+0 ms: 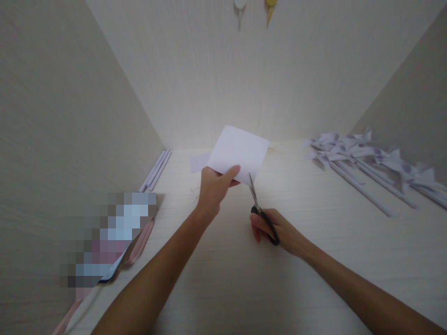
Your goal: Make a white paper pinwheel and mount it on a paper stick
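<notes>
A white square sheet of paper (pixel 239 150) is pinched in my left hand (pixel 215 187), thumb on top and fingers underneath, raised above the table. My right hand (pixel 270 228) grips black-handled scissors (pixel 268 226) with their blades pointing up and away from me. The blade tips meet the paper near its lower right corner; whether they are cutting into it I cannot tell. Another pale piece of paper (pixel 199 163) lies on the table behind my left hand, partly hidden by the held sheet.
Several paper pinwheels on rolled-paper sticks (pixel 363 184) lie at the right. Rolled paper sticks (pixel 157 170) lie along the left wall, near a pixelated phone-like device (pixel 115 237). Pale walls enclose the table (pixel 223 279); two hooks (pixel 239 5) hang at the back.
</notes>
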Motion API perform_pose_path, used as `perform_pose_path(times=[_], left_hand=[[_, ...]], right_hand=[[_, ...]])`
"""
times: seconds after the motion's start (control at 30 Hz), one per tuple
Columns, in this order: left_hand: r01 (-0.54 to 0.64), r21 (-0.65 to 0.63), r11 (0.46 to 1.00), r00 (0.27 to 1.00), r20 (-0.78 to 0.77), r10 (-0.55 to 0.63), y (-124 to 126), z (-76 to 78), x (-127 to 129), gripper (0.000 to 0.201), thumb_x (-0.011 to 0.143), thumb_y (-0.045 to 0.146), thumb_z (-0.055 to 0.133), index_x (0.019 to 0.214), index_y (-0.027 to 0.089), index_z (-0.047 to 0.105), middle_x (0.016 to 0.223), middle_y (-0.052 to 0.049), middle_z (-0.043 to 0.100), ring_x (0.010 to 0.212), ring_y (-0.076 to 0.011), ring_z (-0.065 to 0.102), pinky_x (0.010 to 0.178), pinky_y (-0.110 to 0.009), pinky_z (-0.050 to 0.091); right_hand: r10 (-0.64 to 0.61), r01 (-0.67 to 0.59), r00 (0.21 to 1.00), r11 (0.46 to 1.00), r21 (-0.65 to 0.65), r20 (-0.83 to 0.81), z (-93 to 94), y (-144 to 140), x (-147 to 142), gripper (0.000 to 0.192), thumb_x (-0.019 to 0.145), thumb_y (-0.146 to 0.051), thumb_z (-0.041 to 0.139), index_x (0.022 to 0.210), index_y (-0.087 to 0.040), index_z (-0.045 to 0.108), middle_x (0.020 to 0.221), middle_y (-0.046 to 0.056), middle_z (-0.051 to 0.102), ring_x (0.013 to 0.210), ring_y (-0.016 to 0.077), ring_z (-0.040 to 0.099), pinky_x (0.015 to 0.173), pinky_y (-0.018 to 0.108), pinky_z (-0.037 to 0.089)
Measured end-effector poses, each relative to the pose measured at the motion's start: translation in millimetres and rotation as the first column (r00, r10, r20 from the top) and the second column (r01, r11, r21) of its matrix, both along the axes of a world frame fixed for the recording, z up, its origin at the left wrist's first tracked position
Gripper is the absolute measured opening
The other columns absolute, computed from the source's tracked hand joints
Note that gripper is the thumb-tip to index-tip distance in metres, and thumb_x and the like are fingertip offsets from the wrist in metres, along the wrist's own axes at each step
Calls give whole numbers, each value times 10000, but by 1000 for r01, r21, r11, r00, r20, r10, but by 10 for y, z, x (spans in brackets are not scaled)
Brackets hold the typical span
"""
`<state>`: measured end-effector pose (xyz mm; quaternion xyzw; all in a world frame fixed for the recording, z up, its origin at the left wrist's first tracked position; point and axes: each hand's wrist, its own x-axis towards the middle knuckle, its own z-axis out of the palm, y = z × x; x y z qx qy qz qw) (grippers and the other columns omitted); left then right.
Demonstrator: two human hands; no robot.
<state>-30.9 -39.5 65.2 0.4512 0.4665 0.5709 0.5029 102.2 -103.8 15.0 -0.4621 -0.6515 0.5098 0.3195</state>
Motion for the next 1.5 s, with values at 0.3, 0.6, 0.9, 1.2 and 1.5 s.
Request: perform_pose_path(times=[0.3, 0.6, 0.9, 1.2, 1.5], left_hand=[[9, 4, 1000, 1000, 9, -9, 2, -1, -2, 282, 539, 243, 679, 753, 71, 610, 748, -63, 645, 627, -137, 601, 575, -277, 541], [4, -5, 1000, 1000, 1, -4, -7, 7, 3, 285, 540, 244, 675, 754, 69, 607, 763, -72, 647, 630, -137, 600, 587, -282, 538], [9, 18, 1000, 1000, 0, -9, 3, -9, -2, 272, 542, 242, 673, 741, 70, 606, 722, -50, 641, 614, -127, 593, 574, -272, 536], [16, 8, 1000, 1000, 7, -16, 0, 11, -3, 269, 541, 239, 675, 742, 73, 609, 721, -48, 642, 614, -127, 595, 584, -274, 535], [20, 33, 999, 999, -27, -19, 6, -11, -13, 282, 536, 264, 679, 732, 73, 612, 711, -51, 641, 624, -132, 594, 584, -267, 532]], right_hand=[[14, -14, 1000, 1000, 27, -4, -29, 4, 6, 525, 767, -563, 359, 466, -155, 492, 416, -24, 396, 396, 75, 352, 403, 216, 251], [12, -12, 1000, 1000, 21, 16, -26, 4, 7, 510, 777, -542, 363, 466, -155, 478, 425, -22, 398, 406, 77, 363, 415, 218, 256], [17, -17, 999, 1000, 3, 36, -58, 17, 8, 518, 769, -568, 355, 483, -151, 468, 435, -16, 414, 415, 76, 375, 411, 211, 268], [15, -15, 998, 1000, 10, 64, -34, 8, 13, 531, 769, -577, 344, 475, -151, 464, 427, -18, 408, 411, 75, 375, 418, 215, 273], [-3, 2, 995, 1000, 7, 100, -59, 11, 14, 512, 779, -555, 352, 479, -152, 455, 434, -6, 453, 411, 77, 405, 421, 210, 300]])
